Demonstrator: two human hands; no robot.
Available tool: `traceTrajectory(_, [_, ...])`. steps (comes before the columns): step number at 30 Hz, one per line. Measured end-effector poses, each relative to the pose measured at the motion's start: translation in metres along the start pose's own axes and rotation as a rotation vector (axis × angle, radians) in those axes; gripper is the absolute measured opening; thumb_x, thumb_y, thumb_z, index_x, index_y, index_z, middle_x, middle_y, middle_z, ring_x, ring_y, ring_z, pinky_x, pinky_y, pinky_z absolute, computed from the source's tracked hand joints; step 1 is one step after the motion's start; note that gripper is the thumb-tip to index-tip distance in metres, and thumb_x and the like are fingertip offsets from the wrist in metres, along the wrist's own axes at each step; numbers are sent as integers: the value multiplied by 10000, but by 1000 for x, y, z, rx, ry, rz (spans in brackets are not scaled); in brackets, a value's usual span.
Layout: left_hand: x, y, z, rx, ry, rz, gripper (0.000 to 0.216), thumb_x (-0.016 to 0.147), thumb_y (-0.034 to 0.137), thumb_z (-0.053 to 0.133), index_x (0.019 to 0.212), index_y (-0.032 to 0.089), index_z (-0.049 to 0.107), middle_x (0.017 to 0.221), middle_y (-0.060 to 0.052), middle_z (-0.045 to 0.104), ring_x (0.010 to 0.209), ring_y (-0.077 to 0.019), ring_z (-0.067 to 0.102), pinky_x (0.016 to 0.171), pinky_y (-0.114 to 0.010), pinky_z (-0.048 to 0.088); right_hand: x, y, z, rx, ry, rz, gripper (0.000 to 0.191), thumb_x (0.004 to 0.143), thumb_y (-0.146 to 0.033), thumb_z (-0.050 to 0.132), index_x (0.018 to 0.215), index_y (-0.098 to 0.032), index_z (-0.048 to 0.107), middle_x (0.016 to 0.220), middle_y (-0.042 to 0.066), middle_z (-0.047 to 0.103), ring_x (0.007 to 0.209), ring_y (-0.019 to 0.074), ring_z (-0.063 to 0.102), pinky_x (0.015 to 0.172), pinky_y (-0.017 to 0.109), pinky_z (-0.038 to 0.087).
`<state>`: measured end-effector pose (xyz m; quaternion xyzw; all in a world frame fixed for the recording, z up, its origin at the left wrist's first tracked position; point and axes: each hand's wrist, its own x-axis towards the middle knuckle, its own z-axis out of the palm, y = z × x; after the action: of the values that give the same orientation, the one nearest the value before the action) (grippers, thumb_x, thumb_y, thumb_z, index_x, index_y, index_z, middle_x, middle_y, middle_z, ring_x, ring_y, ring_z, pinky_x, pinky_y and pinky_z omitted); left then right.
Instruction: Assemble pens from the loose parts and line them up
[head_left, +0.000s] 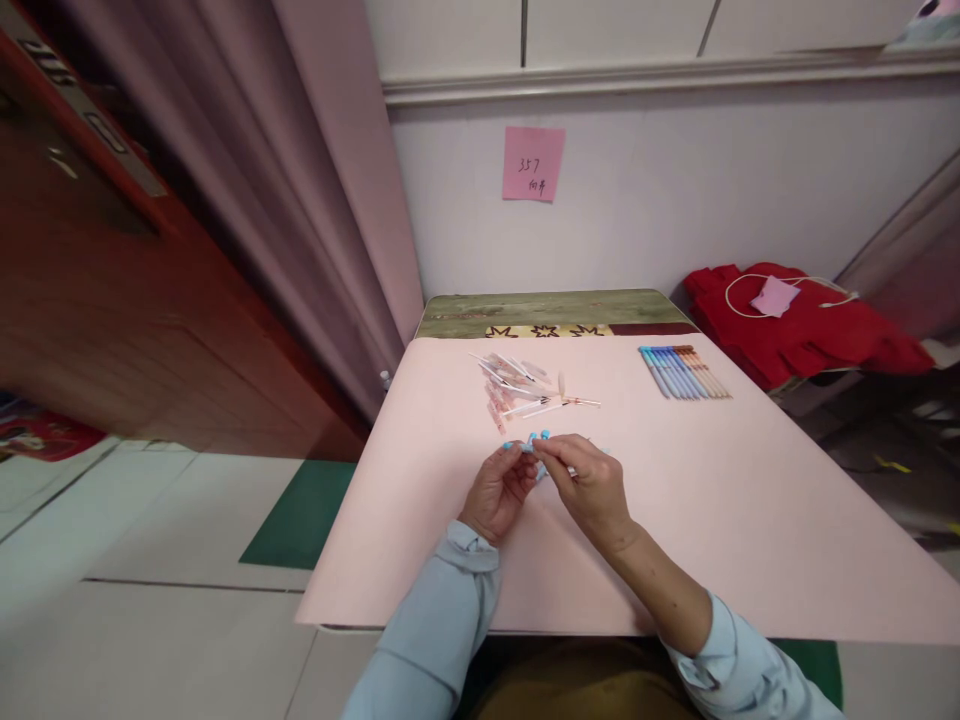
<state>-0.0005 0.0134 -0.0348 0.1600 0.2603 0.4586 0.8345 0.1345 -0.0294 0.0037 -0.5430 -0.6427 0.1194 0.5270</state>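
Observation:
Near the front middle of the pink-covered table, my left hand [501, 492] pinches a small light-blue pen part [527, 446] between thumb and fingertips. My right hand [592, 487] is closed too, its thumb and forefinger meeting at the right end of that part. Other small light-blue pieces [544, 435] show just behind the fingertips, partly hidden by my hands. Beyond them lies a loose pile of clear pinkish pen barrels [496, 395] and thin white refills [529, 408] with dark tips.
At the back right, several pens [681, 373] in blue, purple and brown tones lie in a neat row. A red cloth [795, 330] with a white cable is beyond the table's right edge. A pink note [533, 164] is on the wall; a curtain [300, 200] hangs left.

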Motion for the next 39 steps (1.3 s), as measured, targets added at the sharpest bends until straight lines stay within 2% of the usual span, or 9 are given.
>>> traceTrajectory(6, [-2,3,5,-46,48,-33,62,831,147,691,805,91,685,693,-46,713,547,-77,638,535,-146,535,3,-2,-2,172,-62,183,139,855,-330,683,929,-262,779,889,43,756,781,194,698,661,297,546])
traceTrajectory(10, [-2,6,7,-96,125,-15,111,884,123,605,817,90,687,784,-91,749,598,-103,680,551,-164,562,7,14,-17,226,52,304,226,854,-401,678,954,-221,770,894,60,748,748,193,688,689,318,550])
traceTrajectory(14, [1,9,6,-163,199,87,140,894,104,576,812,95,689,868,-102,760,645,-91,695,584,-148,571,9,40,-44,103,155,354,287,849,-431,657,978,-196,758,867,65,747,727,202,685,706,343,547])
traceTrajectory(17, [3,10,4,-190,206,125,115,877,98,593,813,90,689,872,-95,755,613,-71,671,552,-130,556,5,59,-62,-153,130,300,240,860,-408,630,940,-224,762,911,46,752,742,193,680,722,332,531])
traceTrajectory(20, [6,11,2,-202,201,130,107,872,92,594,818,86,686,856,-86,747,580,-58,644,521,-123,540,-4,71,-70,-470,4,243,176,884,-323,598,915,-257,758,943,13,752,741,181,671,657,301,482])
traceTrajectory(23, [7,12,1,-196,202,130,105,873,91,593,816,91,681,846,-80,741,578,-61,640,511,-127,537,-11,78,-69,-626,-119,223,174,904,-262,575,932,-278,746,990,-10,742,780,178,673,614,286,438])
traceTrajectory(26, [8,12,1,-195,204,133,107,879,92,589,824,92,680,848,-82,741,582,-63,642,506,-126,533,-13,81,-66,-639,-180,170,179,920,-247,568,957,-288,737,1021,-12,732,864,183,671,658,286,446])
traceTrajectory(31, [6,12,1,-202,227,131,143,886,75,559,831,77,691,865,-108,751,598,-77,660,527,-136,553,-14,90,-62,-625,-246,-5,194,922,-227,562,1016,-244,731,1076,40,722,938,223,646,841,344,464])
traceTrajectory(39, [5,11,-2,-215,227,137,162,887,77,554,806,84,694,873,-124,755,604,-89,670,525,-145,555,-5,95,-62,-572,-200,-42,228,964,-278,510,1028,-238,725,1075,54,723,971,241,647,891,373,448])
